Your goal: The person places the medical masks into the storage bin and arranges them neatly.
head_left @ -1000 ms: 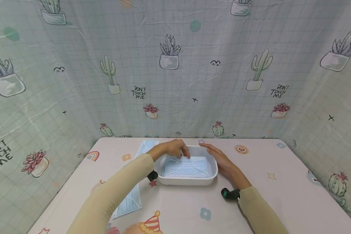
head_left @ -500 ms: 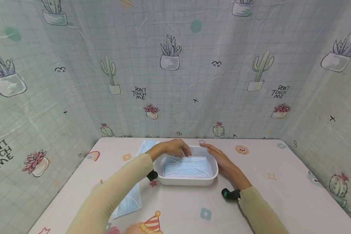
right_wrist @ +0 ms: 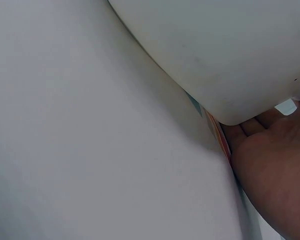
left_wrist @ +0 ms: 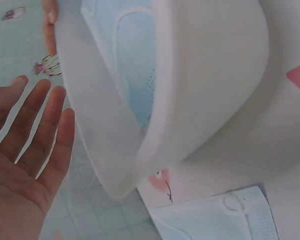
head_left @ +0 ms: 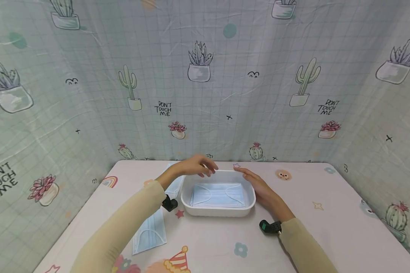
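A white tub (head_left: 218, 212) with rounded corners stands on the table, and a light blue face mask (head_left: 218, 195) with white ear loops lies flat inside it. More layers may lie beneath that mask; I cannot tell. Above the tub's back left rim hovers my left hand (head_left: 198, 166), its fingers loosely bent and holding nothing. In the left wrist view the left hand (left_wrist: 32, 150) is spread beside the tub wall (left_wrist: 205, 75). My right hand (head_left: 261, 189) rests along the tub's right side with fingers extended. The right wrist view has the right hand (right_wrist: 275, 170) against the tub's outside.
Left of the tub, a blue mask (head_left: 150, 233) lies near the front and another mask (head_left: 173, 187) lies farther back, partly behind my left arm. A printed cloth covers the table (head_left: 205, 246). A patterned curtain (head_left: 225, 94) hangs around the back and sides.
My left hand has lifted out of the tub and shifted up and left, leaving the mask inside. The right hand and the tub stay where they were.
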Action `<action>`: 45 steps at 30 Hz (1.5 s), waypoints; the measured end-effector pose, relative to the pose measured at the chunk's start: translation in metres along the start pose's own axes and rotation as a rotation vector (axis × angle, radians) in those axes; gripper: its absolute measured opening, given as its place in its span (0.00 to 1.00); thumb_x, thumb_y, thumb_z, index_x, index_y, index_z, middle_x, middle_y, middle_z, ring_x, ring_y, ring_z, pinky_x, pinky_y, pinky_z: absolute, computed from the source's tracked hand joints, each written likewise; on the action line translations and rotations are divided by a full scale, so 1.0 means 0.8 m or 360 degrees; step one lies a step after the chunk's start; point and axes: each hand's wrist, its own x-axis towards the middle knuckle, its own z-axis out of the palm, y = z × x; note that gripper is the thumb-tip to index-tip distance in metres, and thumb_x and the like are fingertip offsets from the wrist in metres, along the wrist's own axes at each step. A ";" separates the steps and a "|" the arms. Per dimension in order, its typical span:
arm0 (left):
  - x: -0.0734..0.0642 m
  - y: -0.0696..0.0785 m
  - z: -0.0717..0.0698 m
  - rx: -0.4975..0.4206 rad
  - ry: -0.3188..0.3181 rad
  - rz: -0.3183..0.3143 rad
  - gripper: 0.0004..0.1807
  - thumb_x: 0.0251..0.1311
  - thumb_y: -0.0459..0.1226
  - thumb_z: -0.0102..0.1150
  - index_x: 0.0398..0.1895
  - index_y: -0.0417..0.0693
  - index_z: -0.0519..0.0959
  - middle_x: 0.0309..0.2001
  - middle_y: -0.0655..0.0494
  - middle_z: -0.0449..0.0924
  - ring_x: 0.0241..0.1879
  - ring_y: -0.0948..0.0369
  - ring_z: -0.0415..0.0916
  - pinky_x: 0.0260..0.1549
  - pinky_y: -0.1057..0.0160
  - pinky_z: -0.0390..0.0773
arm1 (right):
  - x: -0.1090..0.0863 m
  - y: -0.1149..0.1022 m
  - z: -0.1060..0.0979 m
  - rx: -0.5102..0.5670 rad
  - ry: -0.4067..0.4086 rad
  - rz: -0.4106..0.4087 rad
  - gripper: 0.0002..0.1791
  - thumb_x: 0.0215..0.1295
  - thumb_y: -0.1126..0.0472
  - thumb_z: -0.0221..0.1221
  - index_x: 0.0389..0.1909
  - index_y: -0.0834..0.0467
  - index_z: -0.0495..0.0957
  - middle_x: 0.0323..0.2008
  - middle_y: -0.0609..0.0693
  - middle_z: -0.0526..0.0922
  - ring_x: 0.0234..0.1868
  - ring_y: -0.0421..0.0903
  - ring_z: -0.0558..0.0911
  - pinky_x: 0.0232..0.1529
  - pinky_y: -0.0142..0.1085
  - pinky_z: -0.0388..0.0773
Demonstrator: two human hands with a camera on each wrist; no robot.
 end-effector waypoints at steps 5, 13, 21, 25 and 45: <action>-0.027 -0.010 -0.014 -0.0124 0.0195 0.0034 0.17 0.71 0.33 0.56 0.60 0.40 0.81 0.56 0.40 0.85 0.48 0.54 0.86 0.50 0.50 0.87 | -0.002 0.000 0.001 0.0008 0.0003 -0.0002 0.26 0.84 0.58 0.37 0.78 0.50 0.64 0.85 0.48 0.43 0.85 0.54 0.44 0.82 0.55 0.45; -0.078 -0.033 -0.025 -0.0185 0.0543 -0.0047 0.16 0.72 0.37 0.59 0.60 0.47 0.82 0.55 0.44 0.86 0.49 0.55 0.86 0.49 0.56 0.87 | -0.003 -0.002 0.001 -0.0003 -0.0010 -0.0016 0.26 0.85 0.57 0.37 0.79 0.51 0.63 0.85 0.48 0.43 0.86 0.54 0.41 0.82 0.55 0.44; -0.115 -0.070 -0.013 -0.0294 0.0845 -0.0189 0.19 0.73 0.39 0.59 0.63 0.42 0.79 0.58 0.41 0.84 0.51 0.52 0.85 0.50 0.56 0.87 | -0.003 -0.002 -0.001 0.0013 -0.0009 -0.0018 0.26 0.84 0.57 0.37 0.79 0.52 0.63 0.85 0.47 0.42 0.86 0.52 0.39 0.83 0.55 0.41; -0.125 -0.092 -0.008 -0.0416 0.1025 -0.0286 0.20 0.72 0.38 0.60 0.63 0.41 0.79 0.60 0.40 0.82 0.54 0.51 0.84 0.54 0.54 0.86 | -0.003 -0.002 -0.001 0.0002 -0.0017 -0.0016 0.27 0.84 0.57 0.38 0.79 0.51 0.62 0.86 0.47 0.42 0.86 0.52 0.38 0.83 0.55 0.40; -0.131 -0.160 -0.002 -0.0027 0.1235 -0.0684 0.26 0.63 0.33 0.65 0.65 0.39 0.76 0.60 0.36 0.79 0.56 0.41 0.81 0.56 0.46 0.82 | -0.001 0.002 -0.002 -0.0020 -0.0012 -0.0027 0.26 0.84 0.57 0.38 0.78 0.51 0.64 0.85 0.47 0.45 0.85 0.54 0.42 0.82 0.56 0.43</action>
